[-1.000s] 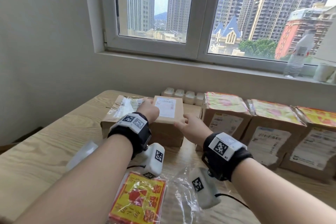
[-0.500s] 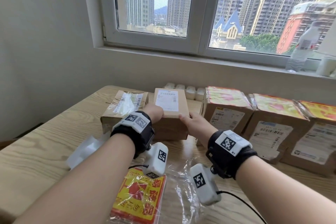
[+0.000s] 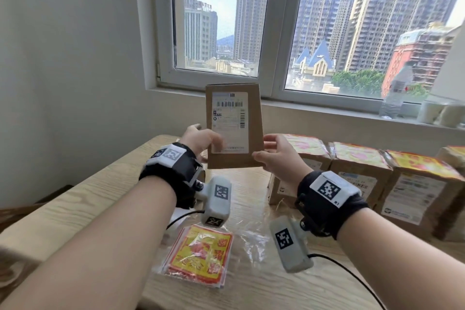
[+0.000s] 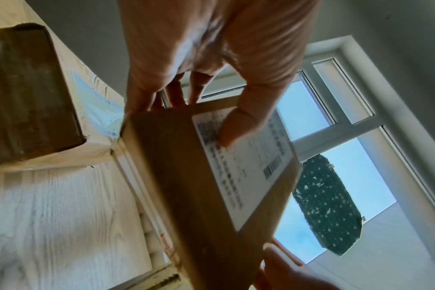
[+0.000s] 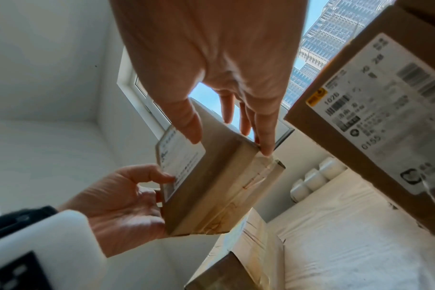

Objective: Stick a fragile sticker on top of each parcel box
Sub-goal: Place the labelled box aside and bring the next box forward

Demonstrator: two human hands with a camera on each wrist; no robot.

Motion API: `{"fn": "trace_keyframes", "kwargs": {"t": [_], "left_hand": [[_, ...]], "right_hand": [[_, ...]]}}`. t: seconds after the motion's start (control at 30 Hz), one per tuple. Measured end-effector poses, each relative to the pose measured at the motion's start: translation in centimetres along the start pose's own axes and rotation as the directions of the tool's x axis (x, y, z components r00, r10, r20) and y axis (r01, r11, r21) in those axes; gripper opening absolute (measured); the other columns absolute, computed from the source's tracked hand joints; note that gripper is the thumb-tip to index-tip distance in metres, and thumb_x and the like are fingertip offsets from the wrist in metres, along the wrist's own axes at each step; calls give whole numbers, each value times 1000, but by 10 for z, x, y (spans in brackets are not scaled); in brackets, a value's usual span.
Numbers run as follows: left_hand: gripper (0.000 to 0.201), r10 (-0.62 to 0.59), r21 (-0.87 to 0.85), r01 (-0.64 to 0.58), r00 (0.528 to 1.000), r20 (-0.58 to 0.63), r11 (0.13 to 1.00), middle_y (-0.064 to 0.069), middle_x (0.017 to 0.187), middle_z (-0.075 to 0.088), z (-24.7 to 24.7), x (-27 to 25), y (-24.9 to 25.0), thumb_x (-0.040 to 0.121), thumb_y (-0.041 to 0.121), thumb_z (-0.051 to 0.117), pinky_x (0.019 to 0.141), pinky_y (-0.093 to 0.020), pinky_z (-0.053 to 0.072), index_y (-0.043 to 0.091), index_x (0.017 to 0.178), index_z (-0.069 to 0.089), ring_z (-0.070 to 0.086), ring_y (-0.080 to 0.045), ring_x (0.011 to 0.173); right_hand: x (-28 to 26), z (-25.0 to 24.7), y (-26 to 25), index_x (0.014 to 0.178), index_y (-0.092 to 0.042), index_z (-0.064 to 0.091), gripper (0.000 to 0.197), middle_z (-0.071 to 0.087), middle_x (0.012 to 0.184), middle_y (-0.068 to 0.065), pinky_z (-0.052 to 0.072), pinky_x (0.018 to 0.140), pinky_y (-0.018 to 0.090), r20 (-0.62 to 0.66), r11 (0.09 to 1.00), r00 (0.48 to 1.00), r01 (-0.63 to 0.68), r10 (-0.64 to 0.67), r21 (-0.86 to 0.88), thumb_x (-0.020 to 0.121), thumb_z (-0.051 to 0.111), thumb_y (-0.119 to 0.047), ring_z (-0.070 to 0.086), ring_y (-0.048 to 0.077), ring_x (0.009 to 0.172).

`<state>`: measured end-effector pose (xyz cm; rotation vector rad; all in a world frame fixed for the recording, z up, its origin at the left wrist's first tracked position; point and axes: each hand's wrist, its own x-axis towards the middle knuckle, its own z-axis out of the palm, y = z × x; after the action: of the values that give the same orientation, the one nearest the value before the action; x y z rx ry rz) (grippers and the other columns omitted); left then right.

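Both hands hold one small brown box (image 3: 234,126) up in the air above the bench (image 3: 75,199), standing nearly upright with its white label (image 3: 229,122) turned toward the person. The left hand (image 3: 201,139) has its grip clamped on the box's lower left edge, thumb (image 4: 238,125) pressed flat on the label and the other fingers behind. The right hand (image 3: 278,155) takes the lower right corner the same way, thumb (image 5: 188,125) on the label face and fingers down the back edge, where clear tape (image 5: 249,178) runs over the seam. Down on the bench, close to the person, a stack of red-and-yellow stickers (image 3: 200,258) lies on a sheet of clear plastic (image 3: 251,234). To the right stands a row of larger boxes (image 3: 357,176), touching side by side, each with a red-and-yellow sticker across its top and a shipping label on its near face. In the left wrist view another brown box (image 4: 30,94) sits on the bench at the left, wrapped in what looks like clear film, though the picture is too blurred to be sure. On the windowsill (image 3: 327,106) at the far right stand a plastic bottle (image 3: 393,100) and a white cup (image 3: 431,111). Some small white containers (image 5: 315,180) sit in a row at the back of the bench against the wall.
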<state>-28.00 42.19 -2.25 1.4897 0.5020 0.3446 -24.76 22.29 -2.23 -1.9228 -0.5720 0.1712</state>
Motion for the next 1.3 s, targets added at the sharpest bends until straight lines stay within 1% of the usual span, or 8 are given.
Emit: {"fn": "trace_keyframes", "kwargs": {"t": [0.2,0.3,0.4,0.57,0.7,0.9,1.03,1.3], "left_hand": [[119,70,-11,-69,981,180,998,-6,127,60,12,-59,29,55,3,82,97,-59,41,43,146,18,59,-26,111],[111,127,47,-143,959,253,989,1,123,62,25,-76,33,59,9,83,101,-56,40,37,146,21,58,-23,112],[91,145,75,-182,927,345,980,9,98,71,46,-89,35,69,3,76,100,-54,42,34,141,31,61,-20,106],[99,119,156,-214,876,467,964,0,123,61,96,-105,30,64,3,80,92,-52,48,35,142,28,59,-22,111],[95,85,198,-221,843,531,955,-2,120,63,137,-109,16,62,-3,80,87,-51,53,31,138,34,63,-22,107],[71,15,278,-214,817,577,937,-5,106,68,182,-111,-17,66,-6,77,86,-46,55,19,126,48,66,-23,100],[60,-28,302,-194,800,599,933,-7,108,68,193,-108,-35,72,-9,72,85,-41,56,13,124,52,66,-22,100],[54,-70,359,-174,817,573,917,-8,110,66,207,-96,-49,75,-9,69,89,-47,54,13,123,53,64,-28,107]], "right_hand": [[-31,-26,-16,140,-23,35,69,61,108,7,57,83,36,-50,997,996,71,-70,19,82,72,-16,64,18,95],[-50,-46,-15,132,-23,42,64,61,111,11,57,84,41,-97,992,994,56,-44,117,79,74,-10,64,24,100],[-66,-71,-12,125,-19,43,56,61,112,9,56,68,30,-158,981,987,39,-9,190,79,74,-9,65,18,94],[-93,-115,3,128,-21,38,67,55,120,2,58,77,38,-264,984,964,36,11,173,75,79,-14,62,21,103],[-109,-139,31,142,-28,32,85,65,113,2,57,84,46,-271,990,961,-14,53,143,72,81,-15,65,22,100],[-121,-156,79,134,-23,46,69,67,117,-2,54,90,40,-256,987,961,-70,105,142,74,78,-37,64,16,106],[-120,-158,102,125,-25,52,51,68,112,-3,53,74,27,-242,977,959,-100,145,190,80,73,-38,65,11,99],[-101,-159,139,120,-30,57,55,69,113,-6,50,97,45,-232,972,956,-139,181,190,72,73,-52,64,16,106]]}}
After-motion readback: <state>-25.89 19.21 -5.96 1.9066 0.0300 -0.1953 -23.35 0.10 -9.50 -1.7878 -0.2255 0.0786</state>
